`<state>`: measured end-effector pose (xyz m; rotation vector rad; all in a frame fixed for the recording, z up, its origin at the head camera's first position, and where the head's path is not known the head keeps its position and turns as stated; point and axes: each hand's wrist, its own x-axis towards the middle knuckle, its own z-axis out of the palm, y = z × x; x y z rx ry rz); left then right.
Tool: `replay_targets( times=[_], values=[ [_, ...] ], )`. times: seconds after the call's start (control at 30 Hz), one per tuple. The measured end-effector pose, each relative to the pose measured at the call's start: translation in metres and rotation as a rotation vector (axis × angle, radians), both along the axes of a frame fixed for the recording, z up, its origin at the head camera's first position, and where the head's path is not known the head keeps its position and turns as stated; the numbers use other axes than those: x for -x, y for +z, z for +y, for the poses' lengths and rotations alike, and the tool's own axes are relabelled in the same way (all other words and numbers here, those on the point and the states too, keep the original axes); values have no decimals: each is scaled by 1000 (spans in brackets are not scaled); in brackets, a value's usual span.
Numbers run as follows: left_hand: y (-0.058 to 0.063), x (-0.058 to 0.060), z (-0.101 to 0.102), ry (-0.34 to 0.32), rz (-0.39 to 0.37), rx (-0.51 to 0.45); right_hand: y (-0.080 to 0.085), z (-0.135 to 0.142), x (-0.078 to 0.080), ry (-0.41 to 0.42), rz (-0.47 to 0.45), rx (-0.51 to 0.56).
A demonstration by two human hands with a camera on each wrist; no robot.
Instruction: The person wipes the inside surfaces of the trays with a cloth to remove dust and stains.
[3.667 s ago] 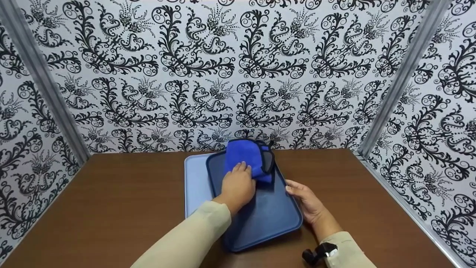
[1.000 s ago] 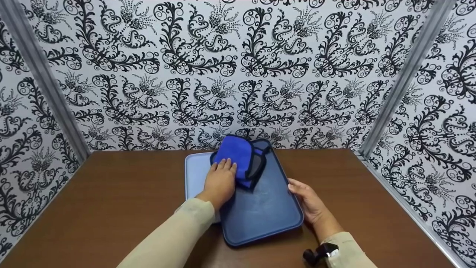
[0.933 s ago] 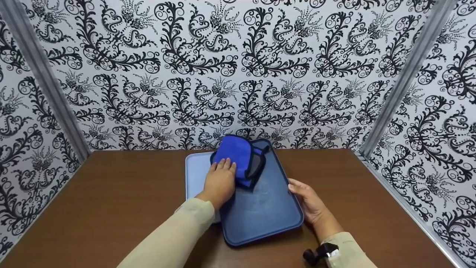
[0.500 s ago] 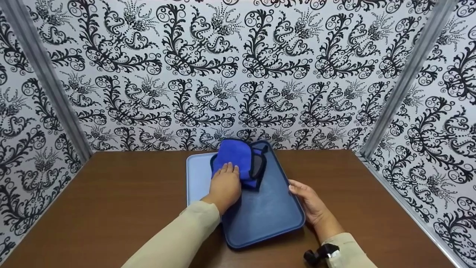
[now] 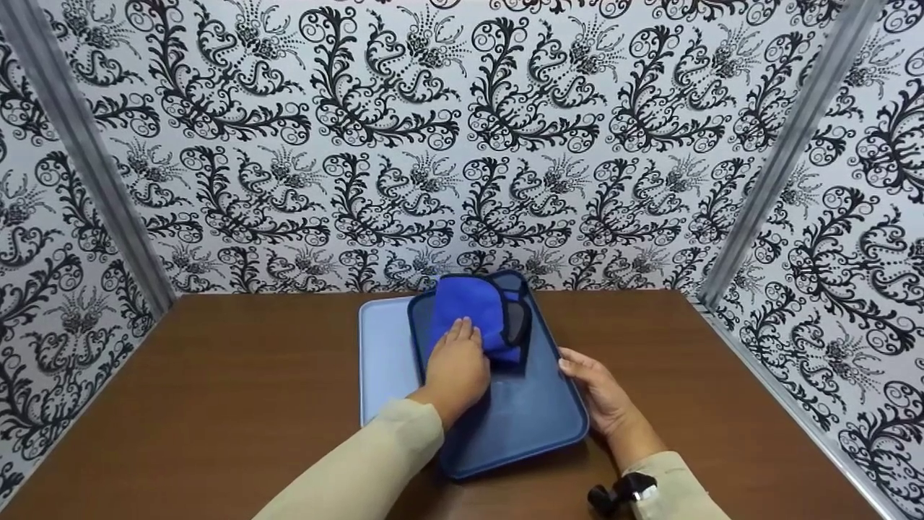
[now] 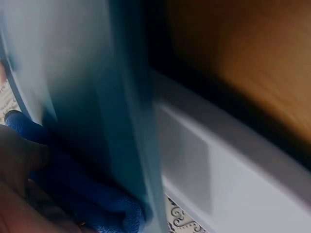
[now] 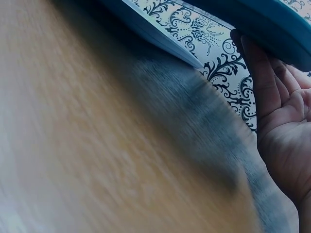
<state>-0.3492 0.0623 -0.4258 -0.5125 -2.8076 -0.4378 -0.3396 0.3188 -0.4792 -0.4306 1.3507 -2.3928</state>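
Observation:
A blue cloth with black edging lies folded on the upper part of a dark blue tray. My left hand rests on the cloth, fingers laid straight across it and pressing it to the tray. In the left wrist view the cloth bunches beside that hand. With the thumb over the rim and the other fingers beneath, my right hand grips the tray's right edge. The right wrist view shows this hand under the tray, which is tilted and raised above the table.
A light blue tray lies under the dark one, its left side showing. Both are on a brown wooden table, enclosed by patterned walls at the back and sides. A black device is strapped to my right wrist.
Over the last second my left hand has slid the cloth to the right across the dark tray, after an earlier slide to the left. My right hand keeps its grip on the tray edge.

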Motion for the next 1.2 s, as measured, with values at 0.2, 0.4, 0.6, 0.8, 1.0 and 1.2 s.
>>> replay_targets(
  times=[0.2,0.4,0.6,0.8,1.0,1.2],
  values=[
    [0,-7,9,-12,-5,-14,1,-2,-1,8,34,-3],
    [-2,-11,15,-24,-15,-23,1,-2,-1,18,35,11],
    [2,-17,21,-56,-49,-49,-1,-2,0,-15,49,-12],
    [4,-19,26,-99,-68,-53,-2,-2,0,-22,40,-10],
    [5,-20,27,-161,-59,-45,-1,-2,0,-23,57,43],
    [1,-20,25,-204,32,77,-2,-1,0,9,68,85]
  ],
)
